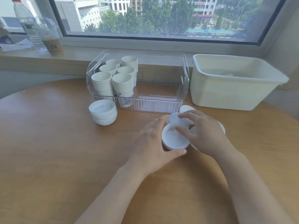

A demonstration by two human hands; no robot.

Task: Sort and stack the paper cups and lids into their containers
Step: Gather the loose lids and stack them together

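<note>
Beneath the window, on the round wooden table, the left hand curls around a small lid stack while the right hand rests spread fingertips on it, so uneven pressure could topple loose lids nearby.

Round wooden table, light brown, set against the wall under the window. Resting directly on it: a clear plastic bin at centre rear; a cream plastic tub just to its right; a stack of white lids beside the bin's front left corner; and loose white lids clustered near the front of the bin's right end.
</note>
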